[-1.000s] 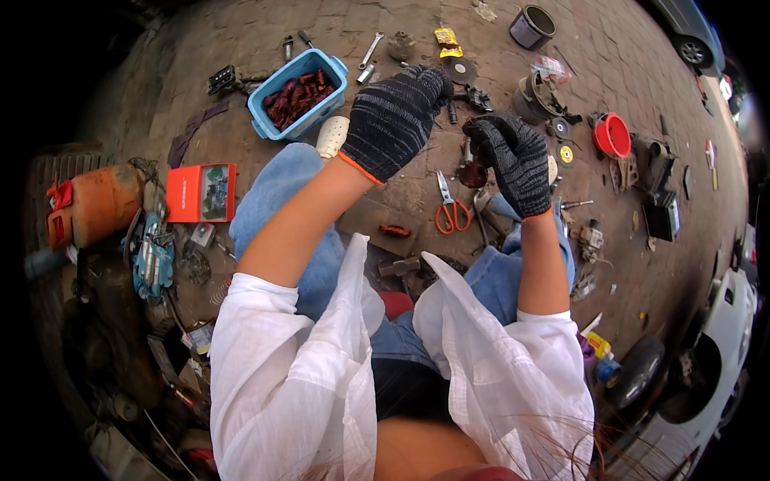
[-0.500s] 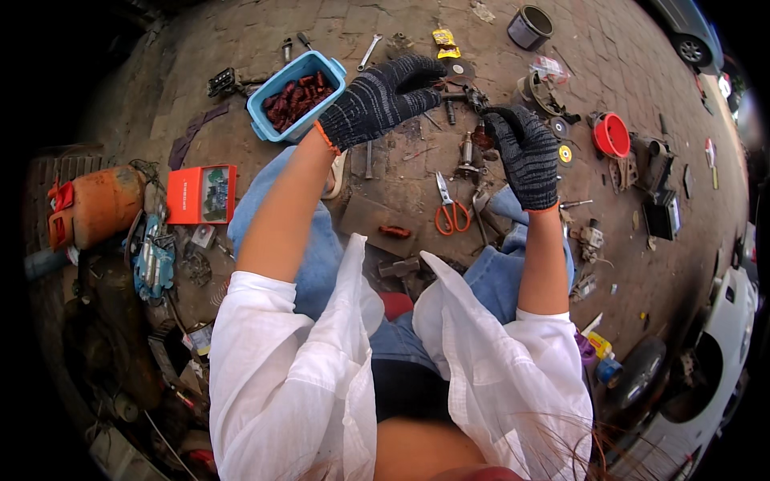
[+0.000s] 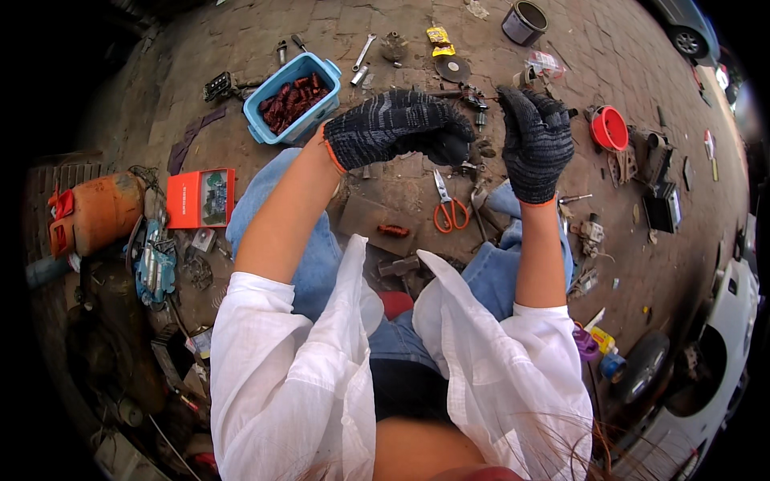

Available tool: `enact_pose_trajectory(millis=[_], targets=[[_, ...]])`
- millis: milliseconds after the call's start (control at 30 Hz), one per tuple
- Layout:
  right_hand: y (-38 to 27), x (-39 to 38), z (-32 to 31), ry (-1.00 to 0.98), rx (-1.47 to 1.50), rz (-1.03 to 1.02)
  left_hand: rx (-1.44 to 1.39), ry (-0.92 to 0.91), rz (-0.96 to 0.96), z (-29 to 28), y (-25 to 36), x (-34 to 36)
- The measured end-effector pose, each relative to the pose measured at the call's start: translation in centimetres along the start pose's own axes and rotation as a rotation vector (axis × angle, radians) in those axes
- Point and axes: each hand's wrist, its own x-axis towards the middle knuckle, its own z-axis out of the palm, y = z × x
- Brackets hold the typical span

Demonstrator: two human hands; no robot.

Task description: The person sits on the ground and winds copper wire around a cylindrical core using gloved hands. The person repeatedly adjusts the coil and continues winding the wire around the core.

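Note:
Both hands wear dark grey knitted gloves with orange cuffs. My left hand is raised over the ground, its fingers curled inward; whatever they hold is hidden. To its right, my right hand is upright with bent fingers pressed together, and I cannot make out anything in them. A gap separates the hands. Left of my left hand stands a light blue plastic tub of dark red-brown coiled pieces. Orange-handled scissors lie below the hands. A similar red-brown piece rests on a flat board near my knees.
A wrench, a yellow packet, a dark disc and a metal can are at the far side. An orange gas cylinder and red box stand left. A red bowl and scattered metal parts lie right.
My left hand has drawn nearer and its fingers, stretched forward before, are now curled. My right hand has shifted slightly right and up; the reddish thing beside its fingertips no longer shows.

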Motion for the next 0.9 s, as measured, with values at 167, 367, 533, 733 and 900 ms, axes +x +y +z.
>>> enact_pose_trajectory(millis=[167,367,533,733,900], targets=[[-0.1,0.1,0.0,-0.006,0.047,0.011,0.349,0.014,0.208,0.3,-0.1,0.0],[-0.3,0.4,0.1,-0.05,0.212,0.101,0.505,0.22,0.156,0.5,0.4,0.0],[-1.5,-0.2,-0.5,-0.353,0.794,0.692,1.719,0.632,0.411,0.4,0.0,0.3],[-1.1,-1.1,-0.2,-0.514,1.466,1.039,2.021,0.834,0.728,-0.4,1.3,-0.1],[-0.5,-1.2,0.5,-0.415,0.836,0.459,1.353,0.725,0.677,-2.3,0.8,0.7]])
